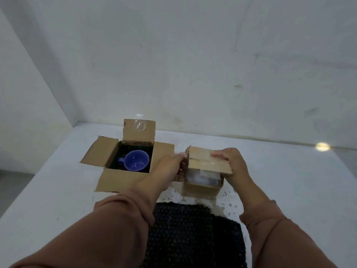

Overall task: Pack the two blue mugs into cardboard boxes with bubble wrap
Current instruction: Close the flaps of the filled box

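Right box point(204, 163) gripped by right hand point(236, 165), braced by flat left hand point(170, 165); blue mug point(136, 160) seated in open left box point(119, 180); flap print illegible.

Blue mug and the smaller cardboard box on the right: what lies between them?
Head view: the open cardboard box's right flap and the left hand, which touches the smaller cardboard box at its side.
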Tool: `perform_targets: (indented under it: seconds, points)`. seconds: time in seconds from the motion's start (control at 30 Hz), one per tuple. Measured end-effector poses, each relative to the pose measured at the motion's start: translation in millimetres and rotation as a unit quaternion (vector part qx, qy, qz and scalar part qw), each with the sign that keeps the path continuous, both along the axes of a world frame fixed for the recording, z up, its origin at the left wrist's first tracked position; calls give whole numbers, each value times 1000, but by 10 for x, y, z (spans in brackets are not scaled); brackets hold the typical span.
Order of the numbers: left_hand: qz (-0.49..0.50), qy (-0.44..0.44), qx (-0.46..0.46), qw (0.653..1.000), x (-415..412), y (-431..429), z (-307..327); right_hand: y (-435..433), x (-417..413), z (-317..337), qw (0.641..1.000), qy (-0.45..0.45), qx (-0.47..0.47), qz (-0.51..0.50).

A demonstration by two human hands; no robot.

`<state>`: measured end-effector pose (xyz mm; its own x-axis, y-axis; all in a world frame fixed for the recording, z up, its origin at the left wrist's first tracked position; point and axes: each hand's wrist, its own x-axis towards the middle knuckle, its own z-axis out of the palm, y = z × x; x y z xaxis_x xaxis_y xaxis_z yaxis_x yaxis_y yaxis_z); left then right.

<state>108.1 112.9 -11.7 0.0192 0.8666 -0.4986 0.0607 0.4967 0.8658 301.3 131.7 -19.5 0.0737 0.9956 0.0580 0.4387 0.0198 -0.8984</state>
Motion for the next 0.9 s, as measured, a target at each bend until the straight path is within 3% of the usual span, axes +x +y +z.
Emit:
perform_targets:
  seconds: [0.07, 0.13, 0.17, 0.27, 0.33, 0.4, 0.47, 0.63, 0.73, 0.9]
  points:
    - [-2, -80, -57, 995, 2, -40, 45, -90, -28, -7, 982, 163, -84, -37]
    - [-42, -78, -72, 993, 9, -102, 33, -203, -30, -62, 975, 187, -112, -45]
    - [-56, -68, -68, 994, 22, -132, 24, -256, -15, -63, 980, 159, -108, -46]
    - [-41, -40, -62, 996, 61, -227, 8, -424, 83, -160, 998, -35, -56, -19]
    - [-18, -19, -63, 998, 84, -271, -17, -532, 93, -134, 992, 55, -112, -29]
    - [-1, -1, -57, 998, 108, -322, -56, -607, 69, -65, 962, 186, -189, -64]
    - [-1, 19, -46, 999, 126, -370, -106, -671, 15, -40, 949, 208, -231, -56]
    - [8, 42, -14, 999, 141, -415, -209, -753, -117, -95, 977, 46, -208, 0]
    - [-38, 152, 0, 988, 140, -364, -194, -726, -136, -118, 979, -44, -199, -9]
    - [-200, 418, 36, 885, 200, -267, -153, -717, -156, -169, 970, -177, -167, 17]
